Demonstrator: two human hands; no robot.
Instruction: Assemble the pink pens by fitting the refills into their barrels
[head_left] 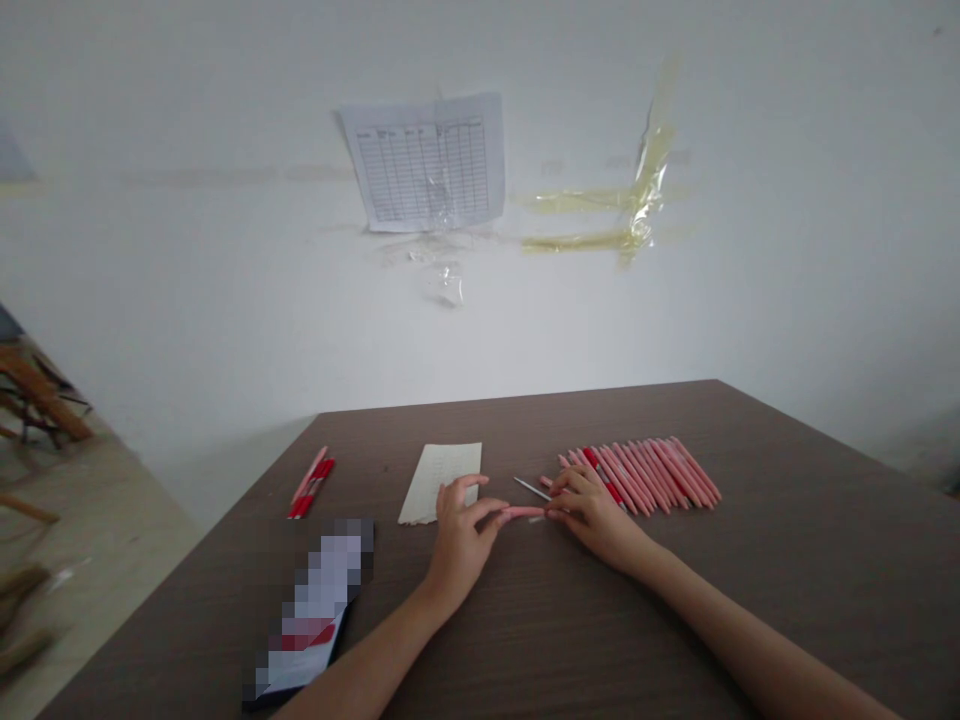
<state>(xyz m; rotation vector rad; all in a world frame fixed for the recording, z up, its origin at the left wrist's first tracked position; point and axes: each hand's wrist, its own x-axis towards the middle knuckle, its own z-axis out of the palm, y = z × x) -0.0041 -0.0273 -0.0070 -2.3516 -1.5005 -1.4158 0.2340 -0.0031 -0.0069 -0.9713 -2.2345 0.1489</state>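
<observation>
A pink pen [525, 512] lies level between my two hands, just over the table. My left hand [459, 545] pinches its left end between thumb and forefinger, the other fingers raised and bent. At the right end, the fingertips of my right hand [600, 515] are closed on it. A thin pale stick like a pen refill [531, 488] slants beside the right fingers; whether they touch it I cannot tell. Just right of that hand is a row of pink pens [660, 475] with a red pen [600, 475] among them, partly covered by the hand.
A cream paper pad [439, 480] lies behind my left hand. Red and pink pens [311, 488] rest at the table's left side. Nearer me is a flat case, partly pixelated [315, 610]. The brown table [540, 630] meets a white wall with a taped printed sheet [431, 165].
</observation>
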